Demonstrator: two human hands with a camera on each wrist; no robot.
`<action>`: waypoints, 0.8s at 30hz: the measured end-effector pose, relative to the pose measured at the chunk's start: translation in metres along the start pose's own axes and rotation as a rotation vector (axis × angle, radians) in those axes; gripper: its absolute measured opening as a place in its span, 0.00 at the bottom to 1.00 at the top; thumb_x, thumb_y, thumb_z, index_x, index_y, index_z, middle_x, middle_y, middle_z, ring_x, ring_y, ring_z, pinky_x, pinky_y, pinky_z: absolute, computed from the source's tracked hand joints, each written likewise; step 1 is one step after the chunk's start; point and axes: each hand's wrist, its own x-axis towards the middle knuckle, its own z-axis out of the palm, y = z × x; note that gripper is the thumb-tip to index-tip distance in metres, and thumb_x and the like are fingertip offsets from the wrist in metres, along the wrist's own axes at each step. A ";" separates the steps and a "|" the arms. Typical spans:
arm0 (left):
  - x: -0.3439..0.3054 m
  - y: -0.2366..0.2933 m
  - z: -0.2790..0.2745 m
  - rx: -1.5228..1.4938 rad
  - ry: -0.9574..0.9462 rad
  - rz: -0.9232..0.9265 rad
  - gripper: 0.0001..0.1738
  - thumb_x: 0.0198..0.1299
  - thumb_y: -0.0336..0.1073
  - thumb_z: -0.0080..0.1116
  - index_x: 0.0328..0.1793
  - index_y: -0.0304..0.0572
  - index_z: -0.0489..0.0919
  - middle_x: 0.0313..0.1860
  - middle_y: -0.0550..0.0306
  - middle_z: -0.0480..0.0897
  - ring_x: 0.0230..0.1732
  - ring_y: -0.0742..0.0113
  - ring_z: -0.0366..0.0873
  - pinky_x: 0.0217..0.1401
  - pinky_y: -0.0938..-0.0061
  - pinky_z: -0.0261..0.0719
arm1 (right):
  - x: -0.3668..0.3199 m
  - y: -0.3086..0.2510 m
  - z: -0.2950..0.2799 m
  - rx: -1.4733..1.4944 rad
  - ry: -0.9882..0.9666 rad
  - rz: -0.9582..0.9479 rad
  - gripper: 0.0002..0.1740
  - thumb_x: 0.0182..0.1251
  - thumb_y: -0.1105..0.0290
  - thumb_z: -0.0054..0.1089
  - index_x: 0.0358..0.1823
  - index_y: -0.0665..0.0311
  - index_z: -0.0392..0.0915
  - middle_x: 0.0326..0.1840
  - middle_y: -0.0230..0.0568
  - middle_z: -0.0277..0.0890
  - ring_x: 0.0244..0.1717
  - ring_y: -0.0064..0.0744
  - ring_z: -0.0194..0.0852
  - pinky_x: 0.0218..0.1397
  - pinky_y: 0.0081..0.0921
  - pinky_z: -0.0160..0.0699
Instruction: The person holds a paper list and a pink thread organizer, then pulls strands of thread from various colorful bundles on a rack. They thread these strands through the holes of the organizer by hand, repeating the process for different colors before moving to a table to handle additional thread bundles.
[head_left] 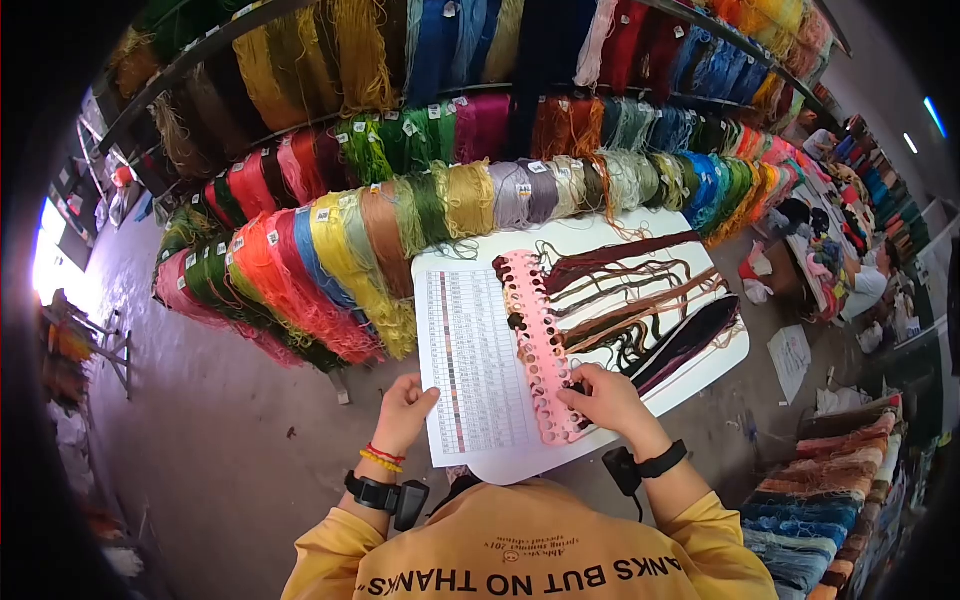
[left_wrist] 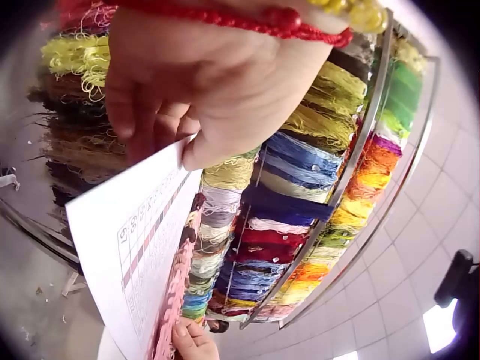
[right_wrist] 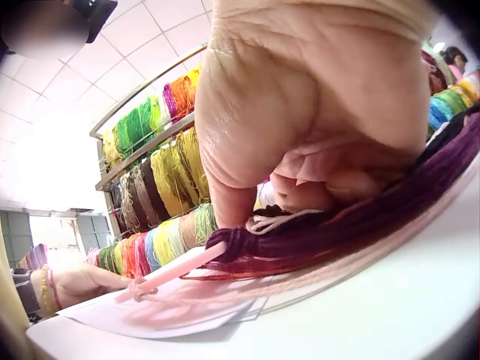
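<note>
A printed colour chart [head_left: 470, 350] lies on a white board [head_left: 700, 375], and my left hand [head_left: 404, 412] pinches the chart's left edge between thumb and fingers. In the left wrist view that hand [left_wrist: 217, 82] grips the paper [left_wrist: 112, 217] at its edge. Beside the chart runs a pink holed strip [head_left: 540, 340] with dark, brown and purple thread bundles [head_left: 625, 300] spread to its right. My right hand [head_left: 605, 400] holds the strip's lower part, thumb on top. The right wrist view shows this hand [right_wrist: 315, 97] over purple thread [right_wrist: 330, 240] looped on the strip [right_wrist: 180, 270]; its fingertips are partly hidden.
Racks of coloured thread skeins [head_left: 370, 225] stand beyond the board in several rows. More skeins [head_left: 820, 500] are at the lower right. A sheet of paper [head_left: 790, 362] lies on the floor to the right. People and a loaded table [head_left: 815, 235] are at the far right.
</note>
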 end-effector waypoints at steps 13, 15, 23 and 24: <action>-0.015 -0.001 -0.004 0.047 -0.102 -0.091 0.10 0.61 0.32 0.53 0.43 0.31 0.76 0.31 0.63 0.79 0.28 0.82 0.71 0.32 0.85 0.68 | 0.000 0.009 0.006 0.166 0.085 -0.002 0.18 0.54 0.54 0.62 0.36 0.61 0.76 0.18 0.36 0.69 0.21 0.34 0.70 0.25 0.28 0.66; -0.015 -0.006 -0.004 0.065 -0.120 -0.095 0.10 0.61 0.32 0.53 0.43 0.31 0.76 0.31 0.63 0.79 0.29 0.81 0.71 0.33 0.84 0.68 | -0.001 0.011 0.006 0.180 0.099 -0.004 0.18 0.54 0.54 0.63 0.35 0.61 0.76 0.18 0.36 0.69 0.20 0.34 0.70 0.25 0.28 0.66; -0.021 -0.005 0.000 0.011 -0.074 -0.088 0.10 0.62 0.34 0.52 0.42 0.32 0.76 0.34 0.62 0.79 0.33 0.79 0.74 0.38 0.82 0.72 | 0.001 0.012 0.009 0.201 0.125 -0.041 0.17 0.52 0.57 0.65 0.34 0.63 0.75 0.16 0.36 0.68 0.18 0.33 0.69 0.23 0.28 0.65; -0.020 -0.007 0.000 -0.019 -0.062 -0.115 0.10 0.62 0.34 0.52 0.42 0.33 0.76 0.34 0.62 0.79 0.33 0.78 0.74 0.38 0.81 0.72 | 0.001 0.013 0.009 0.203 0.129 -0.041 0.17 0.52 0.57 0.65 0.34 0.63 0.75 0.16 0.36 0.68 0.18 0.33 0.68 0.23 0.27 0.65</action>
